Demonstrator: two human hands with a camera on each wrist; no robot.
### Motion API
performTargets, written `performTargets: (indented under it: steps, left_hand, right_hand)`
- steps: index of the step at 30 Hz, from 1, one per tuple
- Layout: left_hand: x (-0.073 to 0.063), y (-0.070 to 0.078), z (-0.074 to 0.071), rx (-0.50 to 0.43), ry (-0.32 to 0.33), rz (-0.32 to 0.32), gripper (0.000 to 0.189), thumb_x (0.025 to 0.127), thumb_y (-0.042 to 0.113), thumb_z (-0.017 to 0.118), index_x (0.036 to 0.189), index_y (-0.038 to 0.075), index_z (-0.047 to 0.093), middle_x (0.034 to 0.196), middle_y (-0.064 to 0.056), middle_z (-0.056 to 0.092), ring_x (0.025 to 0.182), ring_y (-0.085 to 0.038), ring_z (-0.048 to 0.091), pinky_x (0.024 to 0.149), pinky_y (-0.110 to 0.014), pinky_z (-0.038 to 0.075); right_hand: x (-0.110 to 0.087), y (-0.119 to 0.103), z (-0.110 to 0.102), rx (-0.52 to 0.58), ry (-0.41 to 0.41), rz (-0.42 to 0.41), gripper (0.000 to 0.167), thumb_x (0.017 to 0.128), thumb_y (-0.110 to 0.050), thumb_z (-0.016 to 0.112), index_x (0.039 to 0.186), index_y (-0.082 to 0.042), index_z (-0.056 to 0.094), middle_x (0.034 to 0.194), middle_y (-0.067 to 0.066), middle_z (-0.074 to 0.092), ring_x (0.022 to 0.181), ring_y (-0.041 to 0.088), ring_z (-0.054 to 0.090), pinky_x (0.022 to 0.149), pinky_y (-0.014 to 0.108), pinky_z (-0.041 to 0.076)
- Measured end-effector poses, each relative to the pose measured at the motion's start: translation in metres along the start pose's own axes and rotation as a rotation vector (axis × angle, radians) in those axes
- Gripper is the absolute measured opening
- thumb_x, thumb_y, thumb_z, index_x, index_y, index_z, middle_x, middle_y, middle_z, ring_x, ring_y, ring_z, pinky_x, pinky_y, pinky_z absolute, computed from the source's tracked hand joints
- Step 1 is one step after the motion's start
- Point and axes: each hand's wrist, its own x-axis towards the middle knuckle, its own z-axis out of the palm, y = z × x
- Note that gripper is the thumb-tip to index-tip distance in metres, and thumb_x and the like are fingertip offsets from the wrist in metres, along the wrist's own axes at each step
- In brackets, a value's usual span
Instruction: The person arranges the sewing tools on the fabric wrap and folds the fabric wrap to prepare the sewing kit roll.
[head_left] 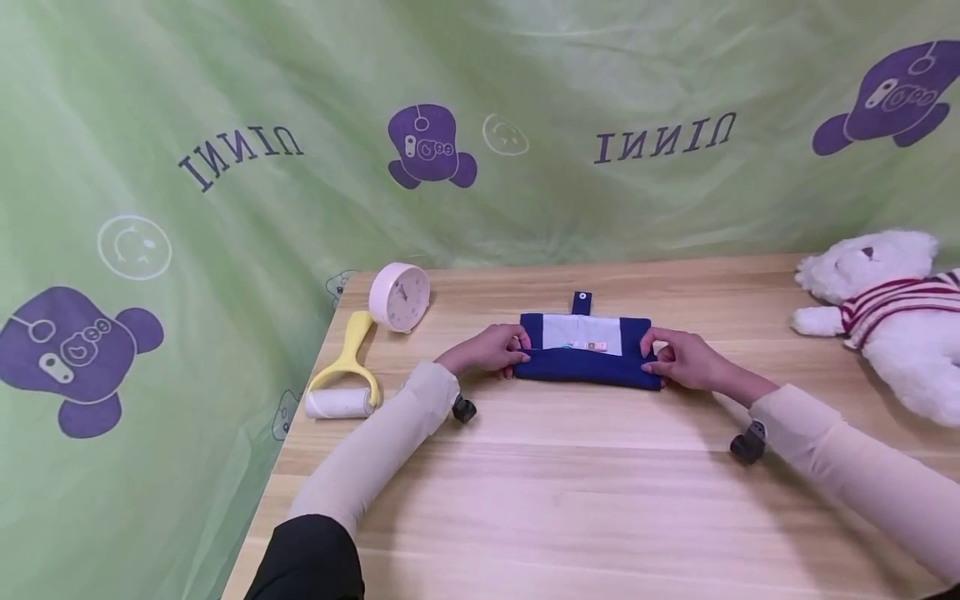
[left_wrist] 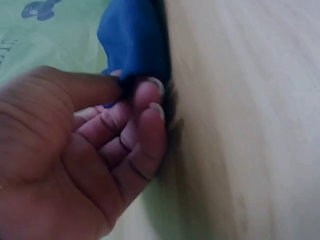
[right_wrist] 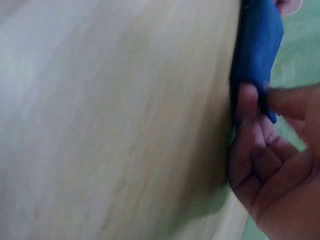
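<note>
A folded navy fabric item (head_left: 592,367) lies on the table with a pale inner panel (head_left: 558,332) showing. Small coloured marks are on that panel, and a short strap with a snap button (head_left: 582,302) sticks out at its far edge. My left hand (head_left: 491,348) pinches the item's left end. At the right end, my right hand (head_left: 684,358) pinches the fabric between thumb and fingers. In the left wrist view, the thumb lies on top of the blue cloth (left_wrist: 135,40) with curled fingers below it. The right wrist view gives a similar grip on the cloth (right_wrist: 257,47).
To the left on the wooden table (head_left: 570,500) stand a pink round clock (head_left: 401,297) and, nearer, a yellow-handled lint roller (head_left: 341,400). A white teddy bear (head_left: 892,325) in a striped sweater lies at the right. Behind hangs a green printed curtain (head_left: 525,217).
</note>
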Motion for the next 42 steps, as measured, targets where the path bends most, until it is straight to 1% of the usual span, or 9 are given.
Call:
performTargets:
  steps: [4,7,12,17,20,23,27,32,42]
  left_hand:
    - [0.0,-0.009,0.001,-0.049,-0.01,0.106,0.018,0.099,0.008,0.061,0.107,0.009,0.045,0.065,-0.004,0.057,0.051,-0.015,0.061,0.045,-0.026,0.05]
    - [-0.001,-0.014,0.0,0.016,-0.007,0.204,0.02,0.1,0.008,0.059,0.118,0.013,0.051,0.066,-0.004,0.056,0.052,-0.013,0.059,0.046,-0.025,0.049]
    - [-0.009,-0.016,0.0,0.28,0.048,0.301,0.031,0.1,0.014,0.061,0.13,0.019,0.066,0.088,0.0,0.068,0.059,-0.006,0.052,0.065,-0.022,0.049]
    - [-0.016,-0.01,0.001,0.575,0.161,0.376,0.034,0.096,0.019,0.067,0.13,0.021,0.068,0.119,0.001,0.065,0.097,-0.011,0.059,0.089,-0.028,0.052]
    - [-0.021,-0.005,0.0,0.685,0.232,0.489,0.036,0.096,0.014,0.066,0.131,0.019,0.067,0.131,-0.002,0.061,0.121,-0.016,0.057,0.106,-0.031,0.048]
    - [-0.03,0.002,0.0,0.754,0.22,0.567,0.036,0.097,0.012,0.062,0.133,0.015,0.066,0.139,-0.004,0.061,0.132,-0.02,0.055,0.114,-0.034,0.043]
    - [-0.041,0.009,0.005,0.832,0.098,0.541,0.046,0.099,0.02,0.06,0.143,0.01,0.056,0.149,-0.007,0.055,0.138,-0.022,0.052,0.116,-0.036,0.042]
    - [-0.038,0.011,0.018,0.904,-0.024,0.447,0.055,0.103,0.025,0.054,0.153,0.008,0.041,0.16,-0.006,0.041,0.144,-0.021,0.047,0.117,-0.034,0.041]
    - [-0.023,0.008,0.014,0.94,0.001,0.48,0.044,0.104,0.022,0.053,0.147,0.012,0.052,0.142,-0.005,0.062,0.132,-0.019,0.059,0.111,-0.032,0.047]
  right_hand:
    - [-0.002,0.005,0.003,-0.128,0.04,-0.144,0.011,0.091,-0.004,0.071,0.094,-0.015,0.069,0.068,-0.004,0.063,0.06,0.0,0.048,0.059,0.021,0.04]
    - [-0.006,0.009,0.005,-0.18,0.086,-0.248,0.017,0.089,-0.002,0.072,0.097,-0.016,0.077,0.081,-0.004,0.072,0.068,-0.003,0.051,0.063,0.02,0.045]
    - [-0.018,0.014,0.01,-0.291,0.093,-0.392,0.026,0.085,-0.008,0.076,0.111,-0.009,0.078,0.104,0.004,0.068,0.076,-0.001,0.051,0.065,0.02,0.046]
    - [-0.03,0.007,0.011,-0.486,0.096,-0.44,0.041,0.083,-0.025,0.079,0.12,-0.008,0.074,0.131,0.016,0.06,0.103,0.02,0.061,0.086,0.037,0.05]
    - [-0.031,0.005,0.014,-0.574,0.141,-0.537,0.041,0.079,-0.025,0.08,0.114,-0.005,0.076,0.131,0.015,0.062,0.118,0.031,0.058,0.098,0.047,0.045]
    - [-0.03,0.003,0.016,-0.614,0.155,-0.6,0.041,0.077,-0.024,0.079,0.112,-0.003,0.077,0.127,0.015,0.065,0.117,0.034,0.059,0.098,0.049,0.047]
    - [-0.03,0.002,0.015,-0.642,0.158,-0.596,0.04,0.078,-0.022,0.078,0.112,0.0,0.076,0.123,0.016,0.069,0.113,0.034,0.064,0.094,0.051,0.053]
    - [-0.03,0.004,0.014,-0.643,0.161,-0.576,0.038,0.078,-0.02,0.08,0.111,0.0,0.076,0.121,0.016,0.071,0.11,0.033,0.068,0.091,0.048,0.056]
    - [-0.025,-0.002,0.019,-0.604,0.201,-0.505,0.028,0.08,-0.005,0.075,0.107,0.0,0.074,0.112,0.015,0.076,0.098,0.032,0.073,0.084,0.048,0.059]
